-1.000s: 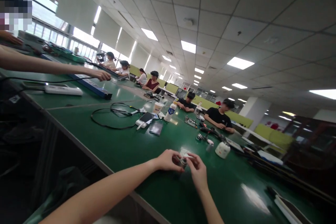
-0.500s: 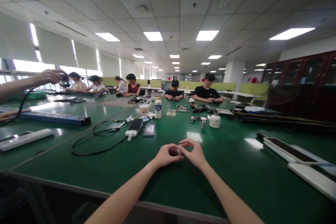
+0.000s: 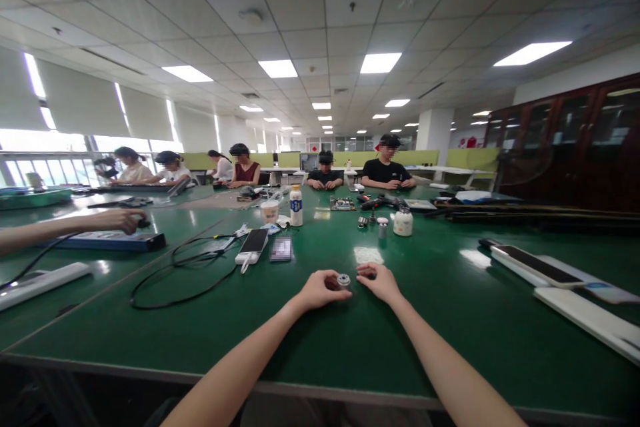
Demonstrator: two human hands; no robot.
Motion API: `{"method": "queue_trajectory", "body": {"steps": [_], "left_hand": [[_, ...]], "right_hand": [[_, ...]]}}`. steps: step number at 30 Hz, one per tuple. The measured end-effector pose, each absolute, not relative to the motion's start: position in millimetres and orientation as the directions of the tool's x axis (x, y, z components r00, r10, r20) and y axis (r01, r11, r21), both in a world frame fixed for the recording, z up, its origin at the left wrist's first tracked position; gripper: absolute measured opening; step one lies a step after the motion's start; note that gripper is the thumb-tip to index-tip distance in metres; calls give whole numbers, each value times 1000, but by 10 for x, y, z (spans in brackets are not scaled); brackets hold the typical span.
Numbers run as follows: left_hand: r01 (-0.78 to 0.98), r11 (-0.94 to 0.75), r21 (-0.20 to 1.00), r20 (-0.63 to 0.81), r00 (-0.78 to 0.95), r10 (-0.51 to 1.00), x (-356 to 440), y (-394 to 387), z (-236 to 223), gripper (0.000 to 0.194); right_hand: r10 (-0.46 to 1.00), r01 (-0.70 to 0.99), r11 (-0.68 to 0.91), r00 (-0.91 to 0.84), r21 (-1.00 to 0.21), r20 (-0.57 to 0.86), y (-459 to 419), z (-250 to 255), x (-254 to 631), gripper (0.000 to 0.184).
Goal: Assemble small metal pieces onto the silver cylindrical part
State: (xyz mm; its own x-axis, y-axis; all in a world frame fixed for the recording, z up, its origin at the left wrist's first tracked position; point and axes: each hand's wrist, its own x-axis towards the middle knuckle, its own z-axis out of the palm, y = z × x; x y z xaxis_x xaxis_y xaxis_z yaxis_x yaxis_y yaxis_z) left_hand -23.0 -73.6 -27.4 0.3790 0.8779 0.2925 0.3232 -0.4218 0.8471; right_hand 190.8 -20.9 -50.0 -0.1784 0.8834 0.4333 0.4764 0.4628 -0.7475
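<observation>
A small silvery cylindrical metal part (image 3: 343,279) with a ringed round top stands upright above the green table. My left hand (image 3: 323,289) is closed around its left side, thumb in front and fingers behind. My right hand (image 3: 381,282) is just to the right of the part and apart from it. Its fingers are loosely curled, with a gap to the thumb, and I see nothing between them. The lower part of the metal piece is blurred and partly hidden by my left thumb.
Ahead are a small metal canister (image 3: 383,228), a white jar (image 3: 403,221), a bottle (image 3: 296,207) and a cup (image 3: 270,211). A phone (image 3: 253,243) and black cable (image 3: 165,307) lie left. White flat devices (image 3: 585,320) lie right. A co-worker's hand (image 3: 123,220) reaches in from the left.
My right hand has come off the metal part and moved right, while my left hand keeps its grip. The co-worker's hand at left has come down. The view has shifted slightly.
</observation>
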Motion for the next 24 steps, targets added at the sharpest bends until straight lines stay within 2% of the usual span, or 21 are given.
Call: {"method": "queue_trajectory", "body": {"steps": [4, 9, 12, 16, 24], "left_hand": [[342, -382, 859, 225, 417, 880, -205, -661, -256, 50], [321, -440, 839, 328, 348, 879, -195, -776, -289, 47], [318, -450, 834, 345, 336, 876, -190, -820, -290, 47], [285, -460, 841, 354, 354, 866, -186, -802, -297, 45], [281, -484, 829, 370, 372, 851, -195, -799, -303, 44]], "right_hand": [[881, 441, 467, -162, -766, 444, -205, -477, 1896, 17], [801, 252, 585, -30, -771, 598, -385, -267, 1728, 17], [744, 182, 667, -111, -722, 659, -581, -144, 1577, 17], [707, 220, 707, -205, -672, 677, -753, -94, 1467, 12], [686, 282, 725, -221, -628, 693, -801, -84, 1470, 11]]}}
